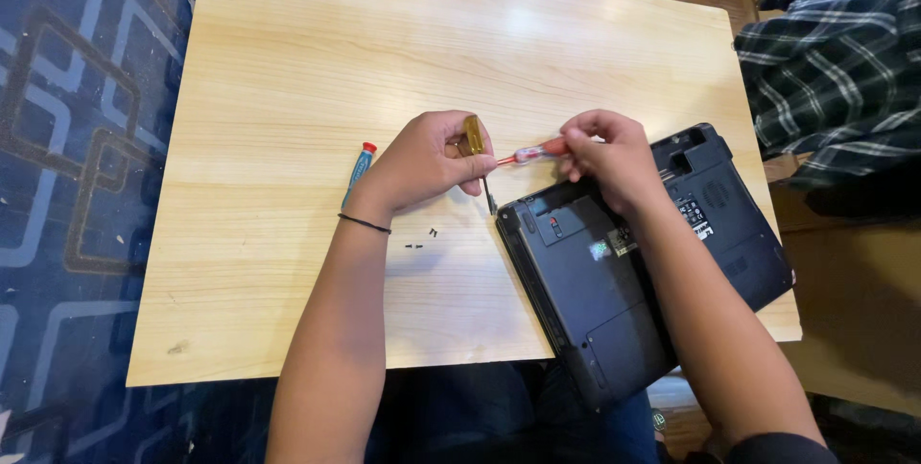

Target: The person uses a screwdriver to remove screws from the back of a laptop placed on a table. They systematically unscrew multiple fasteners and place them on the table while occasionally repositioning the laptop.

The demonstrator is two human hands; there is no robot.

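Observation:
My left hand grips a yellow-handled screwdriver upright, its dark shaft pointing down to the table just left of a black laptop lying bottom up. My right hand holds a red-handled screwdriver sideways, its tip pointing left toward the yellow one. The two hands are close together above the laptop's far left corner. My right forearm crosses over the laptop's underside.
A blue pen-like tool with a red cap lies left of my left hand on the light wooden table. A few small dark screws lie near my left wrist. Plaid cloth sits at right, a blue patterned rug at left.

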